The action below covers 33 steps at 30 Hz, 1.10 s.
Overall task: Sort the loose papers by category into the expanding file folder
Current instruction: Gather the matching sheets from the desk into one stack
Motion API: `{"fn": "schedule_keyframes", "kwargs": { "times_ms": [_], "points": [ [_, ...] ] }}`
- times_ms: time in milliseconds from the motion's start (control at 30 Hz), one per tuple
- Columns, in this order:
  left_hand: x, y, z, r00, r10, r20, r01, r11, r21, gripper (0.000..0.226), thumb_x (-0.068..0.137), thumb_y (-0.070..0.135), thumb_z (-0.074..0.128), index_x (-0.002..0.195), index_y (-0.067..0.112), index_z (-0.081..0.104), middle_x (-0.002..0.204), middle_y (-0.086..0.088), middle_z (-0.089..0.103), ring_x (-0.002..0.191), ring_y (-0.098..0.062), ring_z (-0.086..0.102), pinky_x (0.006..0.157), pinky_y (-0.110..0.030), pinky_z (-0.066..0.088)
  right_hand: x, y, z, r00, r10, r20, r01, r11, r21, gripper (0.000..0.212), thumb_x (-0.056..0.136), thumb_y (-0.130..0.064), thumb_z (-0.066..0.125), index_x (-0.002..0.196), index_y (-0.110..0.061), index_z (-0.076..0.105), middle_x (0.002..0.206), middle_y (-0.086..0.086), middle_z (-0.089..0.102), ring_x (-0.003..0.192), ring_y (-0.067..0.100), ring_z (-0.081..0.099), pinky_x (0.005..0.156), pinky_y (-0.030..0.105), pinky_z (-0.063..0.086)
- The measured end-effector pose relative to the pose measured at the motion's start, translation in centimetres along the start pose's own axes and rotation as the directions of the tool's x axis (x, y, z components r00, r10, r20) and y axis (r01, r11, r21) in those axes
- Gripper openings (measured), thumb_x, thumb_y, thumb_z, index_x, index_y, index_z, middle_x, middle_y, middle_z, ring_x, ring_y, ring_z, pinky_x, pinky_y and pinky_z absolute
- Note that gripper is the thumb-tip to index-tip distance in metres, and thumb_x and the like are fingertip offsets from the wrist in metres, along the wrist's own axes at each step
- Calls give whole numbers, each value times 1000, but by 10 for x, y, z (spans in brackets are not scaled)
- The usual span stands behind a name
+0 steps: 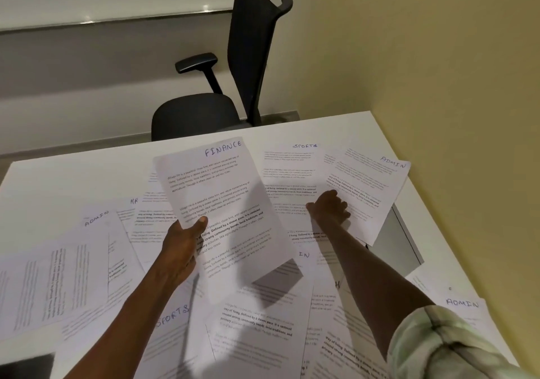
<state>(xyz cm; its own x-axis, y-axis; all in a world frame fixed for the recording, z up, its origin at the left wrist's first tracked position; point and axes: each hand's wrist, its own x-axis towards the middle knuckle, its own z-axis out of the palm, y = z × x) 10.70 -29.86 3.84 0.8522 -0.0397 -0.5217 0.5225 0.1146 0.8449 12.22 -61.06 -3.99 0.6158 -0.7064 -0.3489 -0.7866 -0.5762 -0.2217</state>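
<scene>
Fingers of my left hand (182, 240) pinch the FINANCE sheet (225, 212) above the table (73, 174). My right hand (330, 207) rests, fingers curled, on the far ADMIN sheet (371, 188).

papers (271, 314): white, printed in black lines, some lines bold
FINANCE sheet (222, 203): white, black print, heading handwritten in blue ink
SPORTS sheet (289, 174): white, small blue handwritten heading, grey-black print
ADMIN sheet (368, 186): white, blue handwritten heading
HR sheet (152, 218): white, blue heading, black print
bench (58, 180): plain white
chair (198, 112): black seat, black mesh back, black armrest
wall (438, 57): pale yellow, plain
far wall (87, 66): grey band under a white board
sleeve (438, 346): pale green and white, blotchy tie-dye pattern
folder (400, 244): grey, mostly covered by sheets
</scene>
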Motion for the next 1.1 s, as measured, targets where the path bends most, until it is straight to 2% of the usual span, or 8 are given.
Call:
{"fn": "schedule_keyframes", "kwargs": {
  "times_ms": [233,333,533,633,767,867,967,1100],
  "points": [
    [0,8,-3,1000,1,-13,-1,1000,-29,25,97,9,58,121,16,62,109,-3,72,84,-13,72,78,-31,56,-16,-16,-2,993,-110,-47,116,788,605,25,92,-8,56,115,2,57,119,19,64,107,35,62,87,36,53],
    [-1,12,-4,1000,-3,-31,2,999,-36,33,96,9,59,129,13,60,117,-8,70,96,-18,71,83,-36,57,-38,-26,8,979,-199,45,120,738,664,29,90,-9,63,116,3,60,118,19,65,105,34,64,80,31,52],
    [-2,12,-2,1000,-20,-10,19,999,-49,41,93,12,64,134,13,58,124,-9,68,115,-30,63,108,-53,42,-50,-22,20,951,-293,95,202,827,525,31,92,-24,58,114,-2,59,113,14,66,99,28,63,74,28,46],
    [-2,12,-2,1000,-29,-7,28,999,-46,41,94,10,62,135,12,56,124,-9,68,115,-30,64,107,-51,43,-32,-2,13,922,-359,-143,373,923,90,39,100,-36,41,117,-5,58,116,14,62,104,28,57,87,37,48],
    [0,12,2,999,-36,-17,35,999,-36,35,96,9,60,130,13,59,119,-8,70,106,-25,67,83,-38,58,-6,40,11,946,-271,-179,237,953,-189,61,100,-49,31,129,-1,52,139,18,50,122,32,49,101,47,39],
    [4,9,8,998,-56,-1,56,998,-34,31,95,9,61,126,14,61,116,-7,72,101,-24,69,73,-35,59,-6,57,13,960,-198,-200,149,960,-237,68,99,-52,33,136,3,47,143,22,46,128,35,46,104,50,36],
    [4,6,16,998,-67,11,67,997,-33,39,93,11,63,132,12,58,122,-9,69,109,-29,66,94,-47,52,-8,66,8,951,-170,-259,137,980,-142,50,96,-46,43,115,-3,59,119,16,60,108,32,55,92,45,42],
    [3,4,22,997,-62,46,63,998,-28,41,94,11,62,135,11,57,126,-11,67,117,-33,63,106,-55,44,9,84,-8,942,240,-235,-215,968,127,70,89,-52,55,133,0,39,135,26,43,125,41,41,101,51,39]
  ]
}}
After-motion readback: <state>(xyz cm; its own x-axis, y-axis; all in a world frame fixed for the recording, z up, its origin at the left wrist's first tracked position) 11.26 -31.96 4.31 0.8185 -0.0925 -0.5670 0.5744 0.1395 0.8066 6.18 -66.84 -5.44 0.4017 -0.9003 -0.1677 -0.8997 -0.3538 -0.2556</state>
